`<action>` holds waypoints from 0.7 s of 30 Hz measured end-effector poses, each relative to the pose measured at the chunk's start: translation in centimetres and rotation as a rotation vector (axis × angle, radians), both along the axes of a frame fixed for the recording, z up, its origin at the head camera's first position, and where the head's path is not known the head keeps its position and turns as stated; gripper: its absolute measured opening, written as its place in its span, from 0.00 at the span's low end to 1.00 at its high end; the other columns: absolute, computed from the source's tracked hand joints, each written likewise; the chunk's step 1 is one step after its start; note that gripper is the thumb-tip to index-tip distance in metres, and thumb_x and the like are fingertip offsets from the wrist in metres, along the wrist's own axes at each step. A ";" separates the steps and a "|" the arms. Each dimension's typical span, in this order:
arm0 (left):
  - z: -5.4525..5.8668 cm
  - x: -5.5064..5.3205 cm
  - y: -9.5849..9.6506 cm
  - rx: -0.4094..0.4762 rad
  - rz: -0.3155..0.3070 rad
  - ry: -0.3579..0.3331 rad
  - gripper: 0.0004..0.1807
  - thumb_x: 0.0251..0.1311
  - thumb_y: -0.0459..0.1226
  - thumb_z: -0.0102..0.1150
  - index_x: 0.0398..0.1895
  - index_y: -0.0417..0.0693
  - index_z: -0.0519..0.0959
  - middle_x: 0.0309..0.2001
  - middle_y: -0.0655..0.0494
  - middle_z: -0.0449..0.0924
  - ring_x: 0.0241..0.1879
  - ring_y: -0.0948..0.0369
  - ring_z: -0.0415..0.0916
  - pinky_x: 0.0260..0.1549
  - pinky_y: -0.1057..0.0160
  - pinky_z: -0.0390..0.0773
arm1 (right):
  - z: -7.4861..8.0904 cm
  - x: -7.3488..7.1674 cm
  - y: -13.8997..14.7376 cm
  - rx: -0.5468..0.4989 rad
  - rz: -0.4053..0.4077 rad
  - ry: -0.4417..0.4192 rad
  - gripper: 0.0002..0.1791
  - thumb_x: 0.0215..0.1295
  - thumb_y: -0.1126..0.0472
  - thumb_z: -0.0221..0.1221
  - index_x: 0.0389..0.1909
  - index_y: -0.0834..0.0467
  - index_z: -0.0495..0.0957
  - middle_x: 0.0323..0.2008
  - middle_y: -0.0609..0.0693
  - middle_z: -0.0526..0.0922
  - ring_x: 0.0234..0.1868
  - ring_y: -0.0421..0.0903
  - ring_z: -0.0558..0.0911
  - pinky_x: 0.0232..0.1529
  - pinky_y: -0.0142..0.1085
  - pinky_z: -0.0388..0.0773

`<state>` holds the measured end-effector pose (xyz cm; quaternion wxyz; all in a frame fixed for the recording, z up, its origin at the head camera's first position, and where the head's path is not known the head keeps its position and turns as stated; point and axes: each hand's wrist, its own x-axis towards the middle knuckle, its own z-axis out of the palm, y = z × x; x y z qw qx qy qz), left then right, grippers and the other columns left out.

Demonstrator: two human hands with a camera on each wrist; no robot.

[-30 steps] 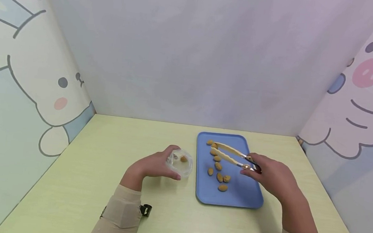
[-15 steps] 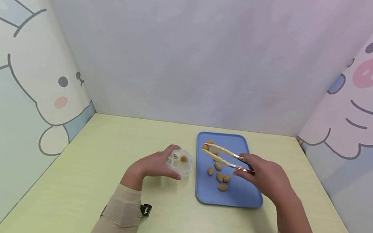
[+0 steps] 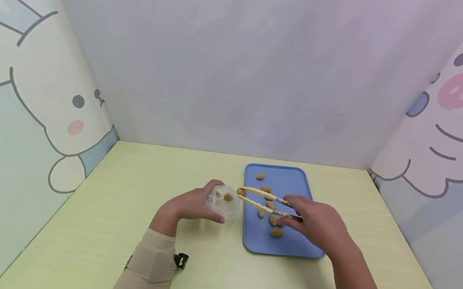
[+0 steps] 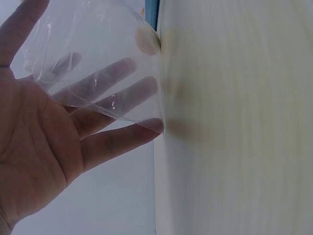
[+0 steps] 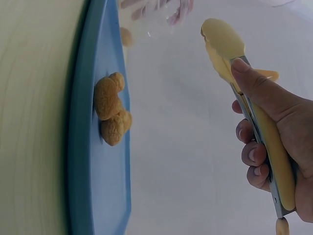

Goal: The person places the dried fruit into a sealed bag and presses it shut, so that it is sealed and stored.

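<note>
My left hand (image 3: 194,205) holds a clear plastic bag (image 3: 230,213) upright on the table, thumb and fingers around its open mouth. Inside the bag lies one tan oval nut (image 4: 148,39). My right hand (image 3: 317,221) grips the tongs (image 3: 256,204), which have cream-coloured tips and metal arms. At the tips, a nut (image 3: 241,192) overlaps the bag's right rim in the head view. In the right wrist view the thumb (image 5: 254,78) presses on the upper arm of the tongs. More nuts (image 5: 107,98), wrinkled and brown, lie on the blue tray (image 3: 288,246).
The tray's raised rim (image 3: 244,236) stands close to the right of the bag. A pale yellow table (image 3: 152,165) runs under everything. Behind it rises a pale wall (image 3: 237,72), and side panels (image 3: 33,124) with cartoon animals stand left and right.
My right hand has moved left and toward me, carrying the tongs and a nut from the tray's far end to the bag's rim. The left hand and bag have stayed still.
</note>
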<state>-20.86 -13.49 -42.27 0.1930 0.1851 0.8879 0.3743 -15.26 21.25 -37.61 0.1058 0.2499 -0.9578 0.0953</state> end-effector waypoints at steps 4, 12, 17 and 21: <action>0.1 0.0 0.0 0.010 -0.005 0.001 0.52 0.39 0.59 0.76 0.68 0.68 0.56 0.42 0.56 0.76 0.39 0.58 0.74 0.42 0.56 0.71 | -0.4 0.1 -0.5 0.025 0.020 0.026 0.30 0.53 0.38 0.68 0.55 0.47 0.78 0.45 0.42 0.84 0.27 0.35 0.80 0.24 0.33 0.71; -0.3 -0.2 0.0 0.023 -0.015 0.000 0.51 0.39 0.59 0.76 0.67 0.70 0.56 0.40 0.57 0.77 0.36 0.58 0.75 0.41 0.56 0.71 | -1.3 0.2 -1.6 0.041 0.060 0.088 0.28 0.50 0.40 0.71 0.51 0.47 0.79 0.42 0.40 0.85 0.22 0.33 0.76 0.19 0.30 0.66; -0.3 -0.2 0.0 0.039 -0.022 -0.004 0.51 0.40 0.58 0.76 0.67 0.68 0.57 0.40 0.57 0.77 0.35 0.58 0.75 0.40 0.57 0.72 | -1.8 0.2 -2.1 0.047 0.060 0.070 0.30 0.49 0.39 0.71 0.53 0.46 0.79 0.41 0.38 0.84 0.22 0.33 0.77 0.20 0.30 0.67; -0.2 -0.2 0.0 0.046 -0.024 -0.005 0.50 0.41 0.56 0.77 0.67 0.67 0.57 0.39 0.56 0.77 0.34 0.57 0.75 0.38 0.57 0.72 | -2.0 0.2 -2.6 0.067 0.065 0.049 0.32 0.49 0.38 0.70 0.55 0.46 0.78 0.38 0.38 0.83 0.22 0.33 0.76 0.21 0.31 0.68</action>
